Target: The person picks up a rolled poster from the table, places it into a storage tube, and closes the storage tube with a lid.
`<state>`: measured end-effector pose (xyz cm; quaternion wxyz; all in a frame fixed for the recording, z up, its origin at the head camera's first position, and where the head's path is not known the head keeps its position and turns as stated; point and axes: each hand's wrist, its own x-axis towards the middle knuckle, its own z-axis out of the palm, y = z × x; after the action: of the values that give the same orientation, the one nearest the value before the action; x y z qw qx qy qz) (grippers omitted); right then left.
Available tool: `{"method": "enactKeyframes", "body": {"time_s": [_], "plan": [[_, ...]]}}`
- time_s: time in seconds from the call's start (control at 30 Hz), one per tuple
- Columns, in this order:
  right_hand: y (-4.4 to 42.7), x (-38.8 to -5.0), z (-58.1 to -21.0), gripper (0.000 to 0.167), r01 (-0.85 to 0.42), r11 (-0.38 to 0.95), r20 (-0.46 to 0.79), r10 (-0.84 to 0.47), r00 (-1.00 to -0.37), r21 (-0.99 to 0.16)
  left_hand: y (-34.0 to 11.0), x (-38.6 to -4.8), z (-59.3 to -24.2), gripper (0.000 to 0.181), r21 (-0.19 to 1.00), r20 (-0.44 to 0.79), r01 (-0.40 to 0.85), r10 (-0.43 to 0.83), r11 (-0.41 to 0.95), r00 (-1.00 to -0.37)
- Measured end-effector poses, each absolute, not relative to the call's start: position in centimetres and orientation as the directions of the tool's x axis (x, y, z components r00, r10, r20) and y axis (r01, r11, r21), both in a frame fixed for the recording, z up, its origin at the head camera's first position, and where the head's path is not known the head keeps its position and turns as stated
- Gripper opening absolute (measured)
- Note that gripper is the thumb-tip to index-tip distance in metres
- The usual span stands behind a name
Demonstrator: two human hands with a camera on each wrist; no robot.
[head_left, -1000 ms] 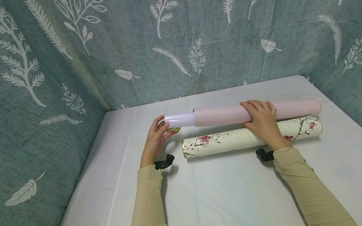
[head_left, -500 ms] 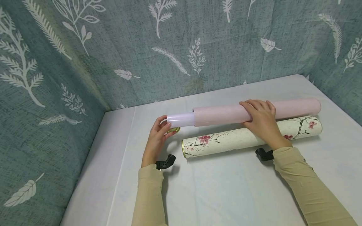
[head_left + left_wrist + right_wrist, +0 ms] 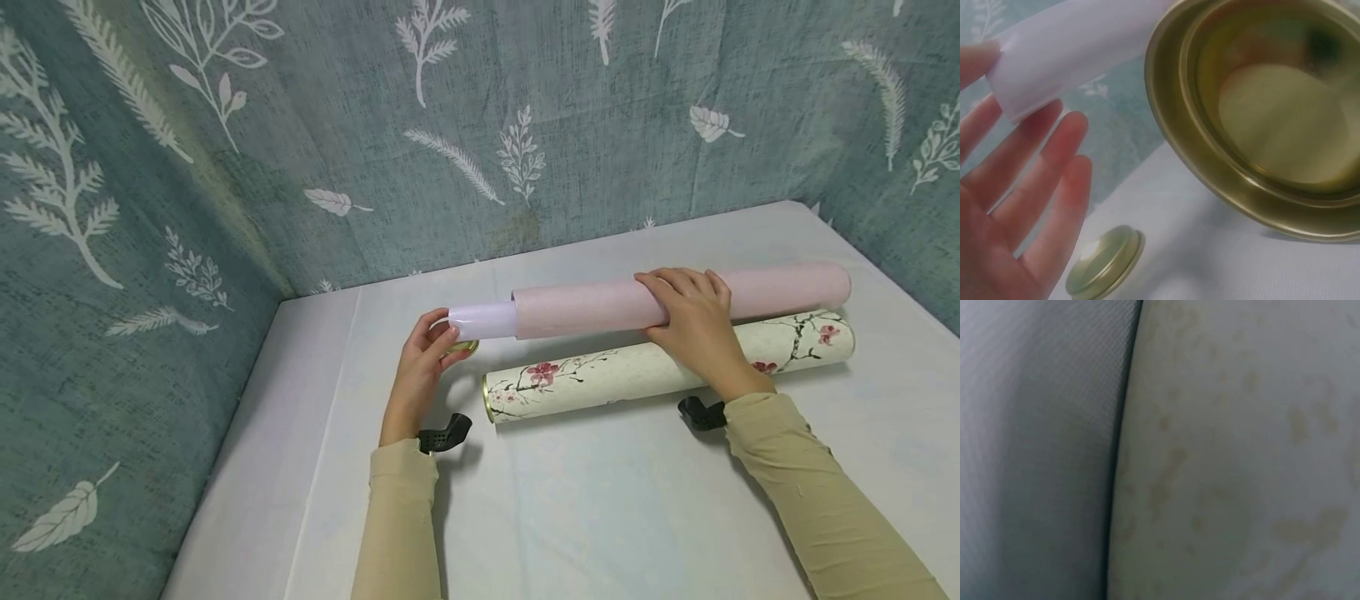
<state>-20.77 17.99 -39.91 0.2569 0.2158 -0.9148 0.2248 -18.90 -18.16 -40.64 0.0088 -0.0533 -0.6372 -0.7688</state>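
A glossy white roll [image 3: 483,321] sticks out of the left end of a long pink tube [image 3: 588,308]. My left hand [image 3: 422,367] pinches the roll's free end between thumb and fingers. In the left wrist view, the lower fingers spread loosely beneath the white roll [image 3: 1072,53]. My right hand [image 3: 693,325] grips the pink tube from above, near its middle. Just in front lies a cream tube with a blossom print [image 3: 600,383], its gold-rimmed end [image 3: 1169,119] large in the left wrist view. The right wrist view holds only a blurred printed tube surface [image 3: 1241,456] and cloth.
A small gold lid [image 3: 1107,265] lies on the white table cover [image 3: 600,508], partly hidden by the left hand in the head view. Teal leaf-patterned cloth [image 3: 360,150] hangs behind the table and along both sides.
My left hand has moved a little to the right with the white roll, so less of it sticks out of the pink tube. The right hand and both tubes stay in place.
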Motion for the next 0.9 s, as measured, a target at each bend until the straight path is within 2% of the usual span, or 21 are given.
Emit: {"method": "enactKeyframes", "body": {"time_s": [0.6,0.9], "plan": [[18.0,-20.7,-39.8,0.07,-0.512,0.801,0.562,-0.281,-0.778,-0.309,-17.9,-19.0,-40.6,0.046,0.988,0.081,0.07,0.078,-0.136,-0.994],[17.8,-20.7,-39.8,0.071,-0.513,0.799,0.561,-0.28,-0.779,-0.313,-17.6,-18.0,-39.3,0.043,0.992,0.078,0.067,0.097,-0.109,-0.992]]}}
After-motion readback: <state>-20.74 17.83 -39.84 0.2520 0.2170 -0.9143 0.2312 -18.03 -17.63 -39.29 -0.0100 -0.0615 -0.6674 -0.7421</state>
